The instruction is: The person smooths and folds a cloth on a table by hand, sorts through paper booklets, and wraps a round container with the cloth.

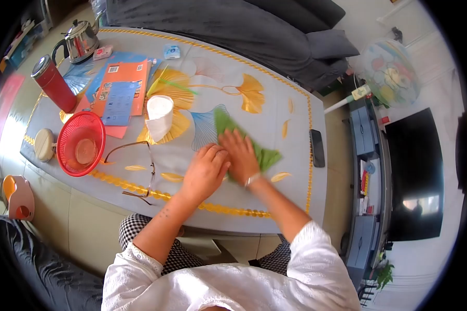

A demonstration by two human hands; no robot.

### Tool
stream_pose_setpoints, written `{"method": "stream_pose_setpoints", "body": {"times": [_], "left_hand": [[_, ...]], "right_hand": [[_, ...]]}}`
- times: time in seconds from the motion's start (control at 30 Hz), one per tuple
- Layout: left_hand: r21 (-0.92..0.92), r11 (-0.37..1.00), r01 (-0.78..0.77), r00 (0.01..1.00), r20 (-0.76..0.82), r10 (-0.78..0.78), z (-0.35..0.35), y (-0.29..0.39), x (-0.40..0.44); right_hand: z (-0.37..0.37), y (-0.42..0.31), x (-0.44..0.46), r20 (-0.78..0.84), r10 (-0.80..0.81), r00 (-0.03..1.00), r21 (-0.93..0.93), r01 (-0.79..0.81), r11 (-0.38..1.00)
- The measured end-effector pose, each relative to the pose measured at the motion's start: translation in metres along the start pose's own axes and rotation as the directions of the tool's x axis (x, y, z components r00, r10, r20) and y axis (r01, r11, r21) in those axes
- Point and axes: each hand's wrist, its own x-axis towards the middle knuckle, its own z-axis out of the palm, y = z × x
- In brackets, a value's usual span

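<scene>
A green cloth [268, 158] lies folded on the patterned tabletop [233, 199]. My right hand [238, 155] presses down on it with the fingers spread. My left hand [208, 165] is right beside it, the fingers bent and drawn together near the right hand's thumb. Whether anything is between those fingers is hidden. To the left of my hands are eyeglasses [152, 166] with their temples unfolded and a white paper roll [160, 111].
A red basket [81, 143], a round beige lid [44, 145], a red tumbler [54, 84], a steel kettle [82, 41] and an orange booklet [123, 78] occupy the table's left part. A black phone [317, 148] lies at its right edge.
</scene>
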Motion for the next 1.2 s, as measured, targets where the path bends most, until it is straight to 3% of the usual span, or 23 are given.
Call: {"method": "stream_pose_setpoints", "body": {"times": [0.17, 0.27, 0.33, 0.37, 0.43, 0.53, 0.57, 0.63, 0.77, 0.83, 0.9, 0.97, 1.07, 1.2], "left_hand": [[0.097, 0.995, -0.011, 0.999, 0.043, 0.007, -0.002, -0.001, -0.015], [0.11, 0.994, 0.004, 0.996, 0.093, -0.014, -0.008, 0.001, -0.019], [0.117, 0.993, 0.019, 0.991, 0.128, -0.034, -0.013, 0.003, -0.023], [0.119, 0.993, 0.025, 0.991, 0.126, -0.04, -0.013, 0.003, -0.025], [0.108, 0.993, 0.037, 0.972, 0.228, -0.061, -0.014, 0.002, -0.027], [0.147, 0.987, 0.062, 0.952, 0.288, -0.102, -0.017, 0.004, -0.027], [0.149, 0.987, 0.065, 0.952, 0.287, -0.106, -0.017, 0.005, -0.027], [0.186, 0.979, 0.085, 0.975, 0.187, -0.12, -0.016, 0.007, -0.023], [0.236, 0.97, 0.062, 0.996, 0.043, -0.074, -0.019, 0.014, -0.009], [0.175, 0.982, 0.071, 0.994, 0.065, -0.084, -0.017, 0.014, -0.008], [0.197, 0.978, 0.068, 0.997, 0.027, -0.075, -0.007, 0.01, -0.018], [0.203, 0.978, 0.048, 0.985, 0.155, -0.081, -0.006, 0.011, -0.025], [0.199, 0.978, 0.058, 0.978, 0.186, -0.096, -0.012, 0.011, -0.033], [0.213, 0.974, 0.073, 0.97, 0.211, -0.118, -0.022, 0.012, -0.035]], "right_hand": [[-0.058, -0.049, -0.131, 0.23, -0.201, 0.952, 0.273, 0.135, 0.953], [-0.05, -0.009, -0.159, 0.296, -0.258, 0.92, 0.175, 0.213, 0.961], [-0.043, 0.032, -0.141, 0.348, -0.087, 0.933, -0.068, 0.117, 0.991], [-0.029, 0.058, -0.132, 0.207, 0.015, 0.978, -0.086, 0.003, 0.996], [-0.007, 0.107, -0.101, 0.098, 0.205, 0.974, -0.041, -0.202, 0.979], [0.007, 0.13, -0.029, 0.095, 0.499, 0.861, 0.07, -0.506, 0.86], [0.011, 0.125, -0.008, 0.097, 0.496, 0.863, 0.072, -0.503, 0.861], [0.019, 0.095, 0.03, 0.078, 0.472, 0.878, -0.073, -0.467, 0.881], [0.008, 0.009, 0.026, -0.074, 0.054, 0.996, 0.013, -0.054, 0.998], [-0.008, -0.03, -0.001, 0.048, -0.122, 0.991, -0.108, 0.127, 0.986], [-0.036, -0.069, -0.038, 0.301, -0.185, 0.936, 0.14, 0.149, 0.979], [-0.049, -0.088, -0.087, 0.176, -0.343, 0.923, 0.233, 0.3, 0.925], [-0.05, -0.094, -0.127, 0.043, -0.42, 0.907, 0.305, 0.388, 0.87], [-0.034, -0.052, -0.075, 0.181, -0.291, 0.94, 0.098, 0.277, 0.956]]}}
